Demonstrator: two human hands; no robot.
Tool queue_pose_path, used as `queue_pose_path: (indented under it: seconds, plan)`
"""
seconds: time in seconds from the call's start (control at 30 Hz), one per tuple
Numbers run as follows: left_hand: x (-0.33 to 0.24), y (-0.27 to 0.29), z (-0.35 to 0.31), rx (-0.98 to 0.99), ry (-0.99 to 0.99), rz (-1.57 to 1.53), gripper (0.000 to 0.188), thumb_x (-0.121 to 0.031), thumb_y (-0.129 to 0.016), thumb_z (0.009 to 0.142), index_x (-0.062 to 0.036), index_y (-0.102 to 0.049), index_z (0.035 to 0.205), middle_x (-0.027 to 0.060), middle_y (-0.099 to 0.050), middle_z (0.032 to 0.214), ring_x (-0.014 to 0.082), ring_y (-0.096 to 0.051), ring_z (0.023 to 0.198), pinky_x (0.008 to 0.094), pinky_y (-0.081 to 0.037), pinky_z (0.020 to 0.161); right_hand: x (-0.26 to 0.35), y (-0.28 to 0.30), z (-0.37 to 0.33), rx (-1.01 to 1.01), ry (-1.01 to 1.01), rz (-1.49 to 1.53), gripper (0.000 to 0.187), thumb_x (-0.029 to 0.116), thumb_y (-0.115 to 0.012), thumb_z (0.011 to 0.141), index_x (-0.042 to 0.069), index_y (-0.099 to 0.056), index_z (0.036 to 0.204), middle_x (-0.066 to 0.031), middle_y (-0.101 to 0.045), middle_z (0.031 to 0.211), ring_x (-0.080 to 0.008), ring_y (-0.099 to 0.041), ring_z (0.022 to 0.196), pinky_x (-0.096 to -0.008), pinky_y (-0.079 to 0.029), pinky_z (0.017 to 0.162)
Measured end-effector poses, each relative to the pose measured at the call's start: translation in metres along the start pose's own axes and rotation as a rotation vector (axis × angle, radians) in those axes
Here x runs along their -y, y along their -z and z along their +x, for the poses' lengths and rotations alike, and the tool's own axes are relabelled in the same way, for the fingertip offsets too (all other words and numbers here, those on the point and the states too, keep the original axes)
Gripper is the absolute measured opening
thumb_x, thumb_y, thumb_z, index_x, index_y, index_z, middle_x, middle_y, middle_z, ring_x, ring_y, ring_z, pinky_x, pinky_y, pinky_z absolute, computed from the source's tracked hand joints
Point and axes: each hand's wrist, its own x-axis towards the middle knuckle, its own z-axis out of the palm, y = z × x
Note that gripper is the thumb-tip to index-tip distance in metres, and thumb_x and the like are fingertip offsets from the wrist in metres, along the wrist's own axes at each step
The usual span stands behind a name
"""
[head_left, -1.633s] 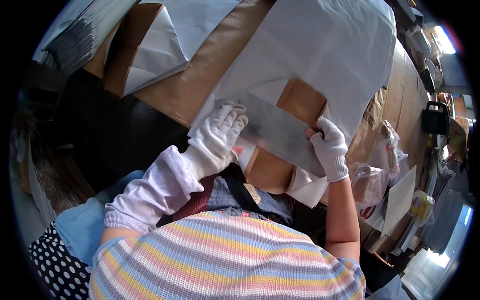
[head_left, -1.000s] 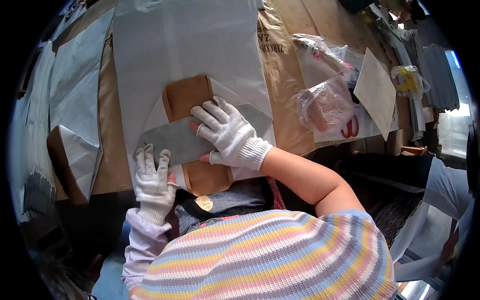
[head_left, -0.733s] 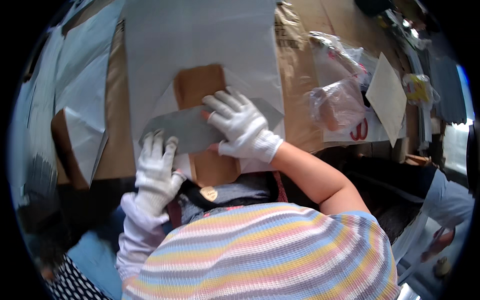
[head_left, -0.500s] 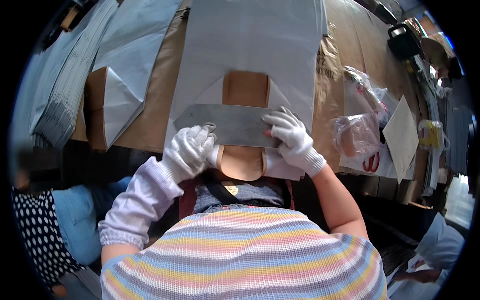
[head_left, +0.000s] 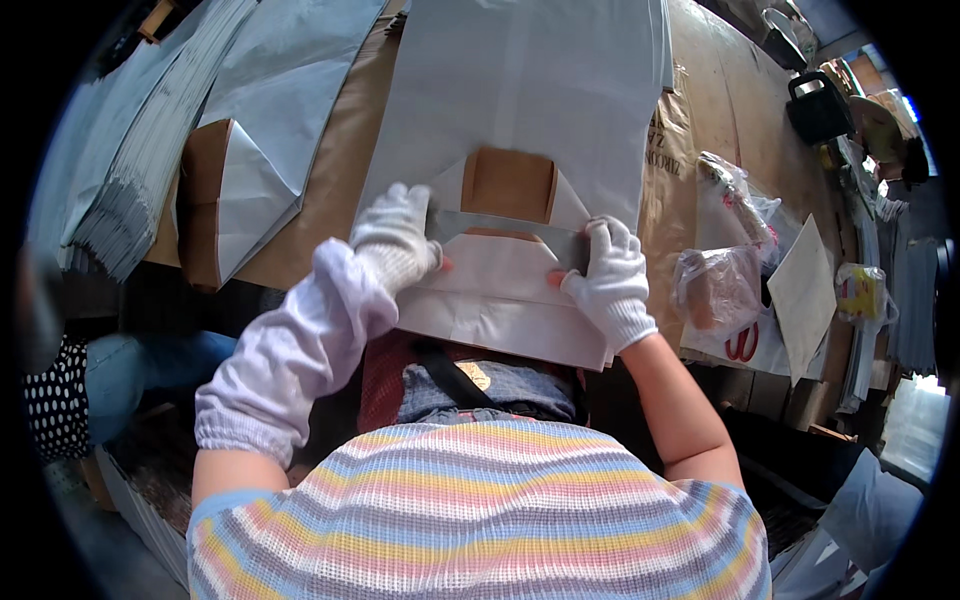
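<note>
A grey plate (head_left: 568, 243) lies across the near end of a white paper bag (head_left: 520, 90), spread on the surface (head_left: 740, 110). From the left hand (head_left: 395, 235) the plate is at 3 o'clock, and from the right hand (head_left: 612, 275) at about 10 o'clock. Its long axis runs roughly from 9 to 3, the right end slightly lower. Neither hand is clearly nearer, as each is at one end. The left grip is loose, fingers stretched toward 12 and thumb at the flap; the right fingers bend over the plate's end, but whether they pinch it cannot be told. A brown inner panel (head_left: 509, 185) shows on the plate's 12 o'clock side.

Half a second ago the plate's broad face was bare, with an open brown pocket at 6 o'clock. Now a white flap (head_left: 495, 275) covers most of it, leaving a narrow strip, and the left fingers have straightened.
</note>
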Motion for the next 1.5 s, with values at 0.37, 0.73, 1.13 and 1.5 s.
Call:
queue_pose_path:
  seconds: [0.37, 0.73, 1.13, 1.5]
  plan:
    - [0.047, -0.051, 0.042, -0.422, -0.798, 0.083, 0.048, -0.023, -0.078, 0.076, -0.0084, -0.071, 0.122, 0.0109, -0.067, 0.135, 0.0346, -0.054, 0.136, 0.0495, -0.042, 0.114, -0.007, -0.022, 0.041, 0.025, 0.41, 0.196, 0.03, 0.019, -0.077, 0.071, 0.005, -0.074, 0.097, -0.0142, -0.07, 0.115, -0.0322, -0.064, 0.113, -0.0462, -0.052, 0.099]
    - [0.002, -0.043, -0.001, -0.042, -0.796, -0.325, 0.075, -0.029, -0.074, 0.084, -0.0008, -0.05, 0.148, 0.0193, -0.049, 0.154, 0.0352, -0.039, 0.148, 0.0487, -0.024, 0.127, 0.021, -0.003, 0.015, 0.138, 0.539, 0.294, 0.057, 0.023, -0.078, 0.074, -0.001, -0.064, 0.124, -0.0226, -0.058, 0.142, -0.0354, -0.05, 0.14, -0.0487, -0.036, 0.12]
    - [0.043, -0.004, 0.007, -0.399, -0.078, -0.29, 0.079, -0.026, -0.088, 0.079, -0.0117, -0.052, 0.147, 0.0182, -0.057, 0.144, 0.0366, -0.053, 0.135, 0.0429, -0.044, 0.114, -0.014, 0.014, 0.054, -0.171, 0.014, 0.3, 0.026, 0.013, -0.086, 0.071, 0.003, -0.064, 0.082, -0.0157, -0.068, 0.085, -0.0335, -0.067, 0.076, -0.0422, -0.056, 0.07]
    - [0.001, -0.008, 0.02, -0.367, -0.188, -0.422, 0.07, -0.036, -0.085, 0.08, -0.0075, -0.06, 0.138, 0.0214, -0.064, 0.132, 0.0379, -0.06, 0.125, 0.046, -0.049, 0.108, 0.032, 0.025, 0.036, -0.076, 0.155, 0.803, 0.025, -0.004, -0.07, 0.086, -0.003, -0.07, 0.11, -0.0135, -0.073, 0.096, -0.0176, -0.074, 0.08, -0.0282, -0.056, 0.067]
